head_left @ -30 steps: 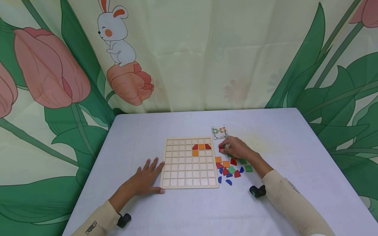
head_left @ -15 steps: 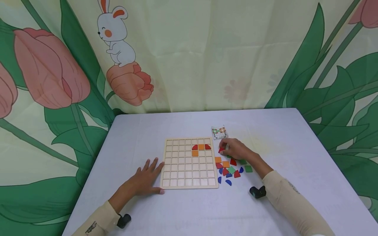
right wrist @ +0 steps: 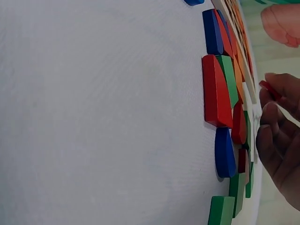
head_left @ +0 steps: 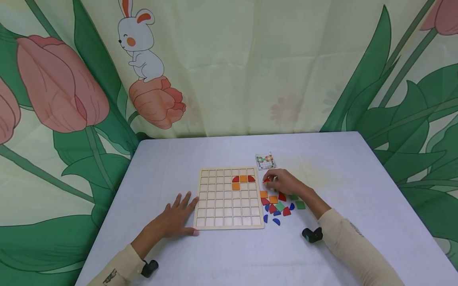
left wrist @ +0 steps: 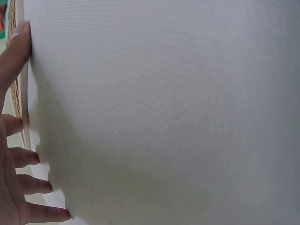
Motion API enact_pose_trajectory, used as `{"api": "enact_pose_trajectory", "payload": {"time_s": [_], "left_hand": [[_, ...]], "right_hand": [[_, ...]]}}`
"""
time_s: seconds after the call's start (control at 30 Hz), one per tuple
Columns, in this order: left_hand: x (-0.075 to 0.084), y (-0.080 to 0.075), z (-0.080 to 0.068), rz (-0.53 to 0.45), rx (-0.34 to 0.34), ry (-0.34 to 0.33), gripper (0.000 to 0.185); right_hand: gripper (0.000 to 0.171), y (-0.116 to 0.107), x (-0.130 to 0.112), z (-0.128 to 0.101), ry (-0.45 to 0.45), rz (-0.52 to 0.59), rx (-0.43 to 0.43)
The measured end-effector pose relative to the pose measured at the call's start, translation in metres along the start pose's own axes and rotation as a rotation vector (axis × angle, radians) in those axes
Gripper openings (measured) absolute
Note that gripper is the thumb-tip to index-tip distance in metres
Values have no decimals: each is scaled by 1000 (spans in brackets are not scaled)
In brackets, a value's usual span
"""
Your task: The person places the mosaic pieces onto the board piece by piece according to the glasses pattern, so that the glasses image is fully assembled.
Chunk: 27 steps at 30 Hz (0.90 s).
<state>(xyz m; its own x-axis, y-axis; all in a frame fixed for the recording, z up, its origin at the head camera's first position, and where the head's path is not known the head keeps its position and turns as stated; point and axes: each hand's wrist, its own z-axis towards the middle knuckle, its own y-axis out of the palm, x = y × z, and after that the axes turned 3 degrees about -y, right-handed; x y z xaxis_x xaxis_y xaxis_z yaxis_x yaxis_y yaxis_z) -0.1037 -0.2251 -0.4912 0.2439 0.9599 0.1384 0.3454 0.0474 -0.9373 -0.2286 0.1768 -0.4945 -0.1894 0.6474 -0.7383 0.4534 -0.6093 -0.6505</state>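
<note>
**Red piece pinched beside the grid board**

Right hand (head_left: 286, 182): fingers curled, thumb and fingertips pinching a small red piece (head_left: 266, 180), lifted just off the table (head_left: 214, 151). It sits just right of the wooden grid board (head_left: 229, 198), level with the board's upper rows. The right wrist view shows the same red piece (right wrist: 270, 90) caught between the fingertips (right wrist: 272, 115), only a thin edge of it visible.

Left hand (head_left: 175, 216): flat on the table, fingers straight and spread, holding nothing. Fingertips reach the board's lower left corner; the thumb lies along the near edge. In the left wrist view the thumb (left wrist: 14, 54) presses against the board's edge (little else to see there but tablecloth).

Board: a pale wooden grid of square cells, mostly bare. Near its upper right corner, three pieces in the top row: a red quarter-round (head_left: 235, 179), an orange square (head_left: 243, 178), another red quarter-round (head_left: 251, 178). One more orange square (head_left: 235, 186) sits in the row below, under the left red one.

Loose pieces (head_left: 279, 204): a scatter on the table just right of the board, below the right hand. Orange squares, red quarter-rounds, green squares, blue half-rounds, some touching or overlapping. A green square (head_left: 300, 205) lies at the right edge of the scatter.

Pattern card (head_left: 265, 160): small, printed with a coloured grid, lying flat beyond the right hand, near the board's far right corner.

Behind the table, a curtain (head_left: 229, 63) printed with tulips, leaves and a rabbit.
</note>
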Motion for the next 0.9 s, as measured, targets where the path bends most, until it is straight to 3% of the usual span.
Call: {"api": "enact_pose_trajectory", "payload": {"time_s": [0.37,0.7,0.9], "left_hand": [[-1,2,1,-1,2,0,111],[-1,2,2,-11,-6,-4,112],[-2,2,2,-10,-5,-3,112]], "right_hand": [[24,9,-5,3,-39,104,-3],[35,14,-18,0,-22,169,-102],[34,24,-21,3,-17,173,-97]]}}
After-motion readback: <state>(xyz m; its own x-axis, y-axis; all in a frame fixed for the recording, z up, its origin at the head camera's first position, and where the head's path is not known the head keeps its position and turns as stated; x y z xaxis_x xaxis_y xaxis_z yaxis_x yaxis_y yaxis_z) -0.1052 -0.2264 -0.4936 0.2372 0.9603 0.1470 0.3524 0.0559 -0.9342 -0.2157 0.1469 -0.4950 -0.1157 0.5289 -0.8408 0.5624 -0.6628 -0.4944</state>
